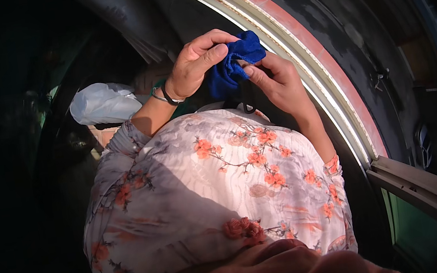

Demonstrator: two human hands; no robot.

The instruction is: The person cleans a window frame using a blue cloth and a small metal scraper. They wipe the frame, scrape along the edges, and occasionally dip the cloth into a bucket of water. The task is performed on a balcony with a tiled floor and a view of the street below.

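A bunched dark blue cloth (223,79) is held up between both hands, in front of my chest. My left hand (201,59) grips its upper left edge between thumb and fingers; a dark band and a silver-coloured bracelet circle that wrist. On the cloth's right side my right hand (279,78) pinches an edge with thumb and index finger. The folds hide some fingertips. Below the cloth, a small dark loop (248,108) shows against my floral shirt (222,168).
A pale, filled plastic bag (104,103) lies to the left, beyond my left forearm. Along the right runs a light metal sliding track (307,60) with rust marks, beside a reddish ledge (329,69). A window or door frame (412,184) stands at lower right.
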